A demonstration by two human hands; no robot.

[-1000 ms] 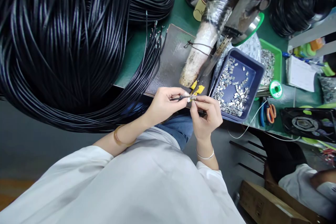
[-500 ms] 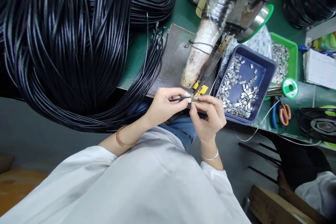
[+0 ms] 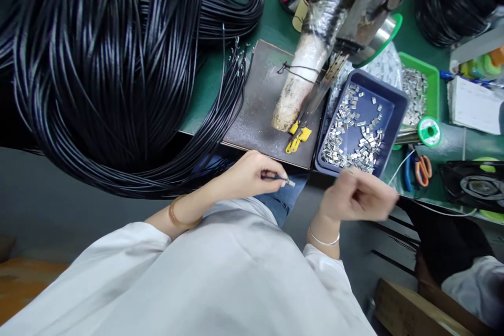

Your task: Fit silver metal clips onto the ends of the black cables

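My left hand (image 3: pixel 255 173) pinches a black cable (image 3: pixel 271 176) between thumb and fingers, just in front of the table edge. On the cable's end sits a small silver metal connector (image 3: pixel 290 182). My right hand (image 3: pixel 356 197) is apart from it, blurred by motion, in front of the blue tray (image 3: pixel 398 110); its fingers look curled, but what is in them cannot be made out. Small silver connectors (image 3: pixel 368 152) lie loose in that tray. Yellow clips (image 3: pixel 298 140) rest on the brown board (image 3: pixel 260 100) beyond my left hand.
A big bundle of black cables (image 3: pixel 106 79) fills the left side. A wrapped duct (image 3: pixel 297 73) hangs over the board. To the right are a green tray (image 3: pixel 432 84), a green solder spool (image 3: pixel 429 132), orange-handled pliers (image 3: pixel 423 170) and a small fan (image 3: pixel 472 186).
My right hand has let go of the cable end and swung right, towards the front of the blue tray. My left hand has drawn the cable down, nearer my body.
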